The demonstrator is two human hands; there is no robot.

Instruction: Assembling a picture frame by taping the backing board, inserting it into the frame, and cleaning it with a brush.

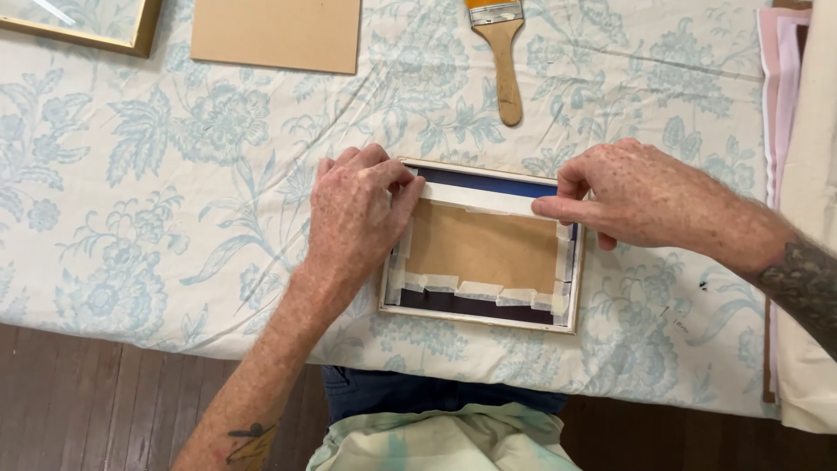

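A small picture frame (481, 316) lies face down on the flowered tablecloth (166, 192), its brown backing board (482, 249) held in by pieces of white tape along the edges. A long strip of white tape (479, 199) runs across the top of the backing. My left hand (357, 214) rests on the frame's left side, fingertips pressing the strip's left end. My right hand (641, 192) presses the strip's right end with its forefinger. A dark blue band (488, 181) shows above the strip.
A paintbrush with a wooden handle (504, 61) lies beyond the frame. A brown board (277, 33) sits at the top, a gold-edged frame (96, 26) at the top left. Pink and white sheets (783, 87) lie at the right edge. Dark wooden floor lies below the table's near edge.
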